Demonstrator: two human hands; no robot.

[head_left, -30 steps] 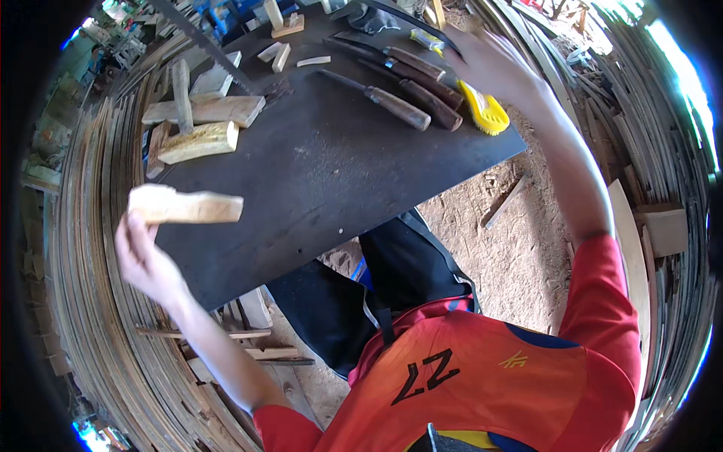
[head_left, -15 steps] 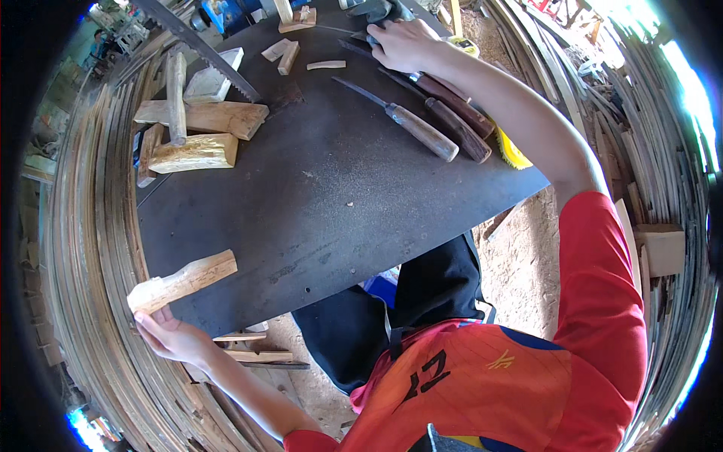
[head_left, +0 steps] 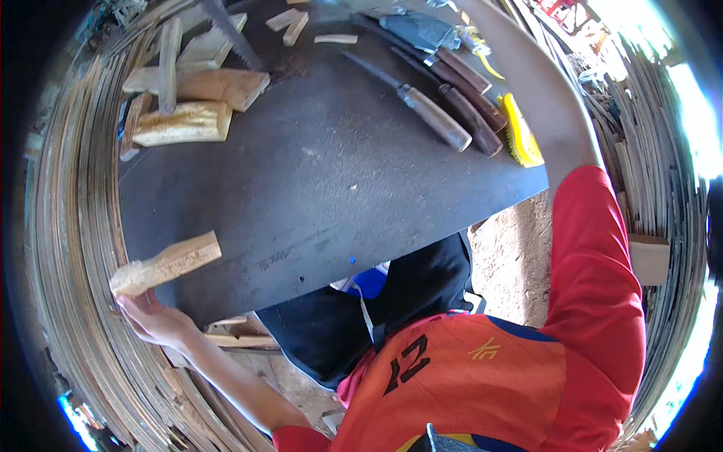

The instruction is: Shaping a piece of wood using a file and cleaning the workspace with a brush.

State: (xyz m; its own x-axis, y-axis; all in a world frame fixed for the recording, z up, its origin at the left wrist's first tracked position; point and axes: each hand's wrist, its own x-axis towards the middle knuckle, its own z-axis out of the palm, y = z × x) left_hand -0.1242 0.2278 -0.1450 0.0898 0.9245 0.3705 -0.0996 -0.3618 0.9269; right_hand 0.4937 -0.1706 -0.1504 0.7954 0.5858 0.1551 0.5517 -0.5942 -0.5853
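Note:
My left hand (head_left: pixel 158 320) is closed around the thick end of a pale, shaped wood piece (head_left: pixel 169 264) at the table's left front edge. The piece's narrower end points right over the dark tabletop. My right forearm (head_left: pixel 531 83) reaches far along the right side, and its hand lies beyond the top edge of the view. Near that arm are a crumpled grey-blue cloth (head_left: pixel 422 32), a wood-handled file (head_left: pixel 433 117), two dark-handled tools (head_left: pixel 471 119) beside it, and a yellow brush (head_left: pixel 521 132).
At the far left of the dark table (head_left: pixel 301 188), several wood blocks (head_left: pixel 184 124) lie stacked with a saw blade (head_left: pixel 230 34). Small offcuts (head_left: pixel 336 38) lie at the back. Long wood strips (head_left: pixel 83 226) line the left side, and more strips (head_left: pixel 651 158) the right.
The view has shifted, and things at the back sit higher. My right hand has reached farther away, past the top edge, off the grey-blue cloth. My left hand still holds the wood piece.

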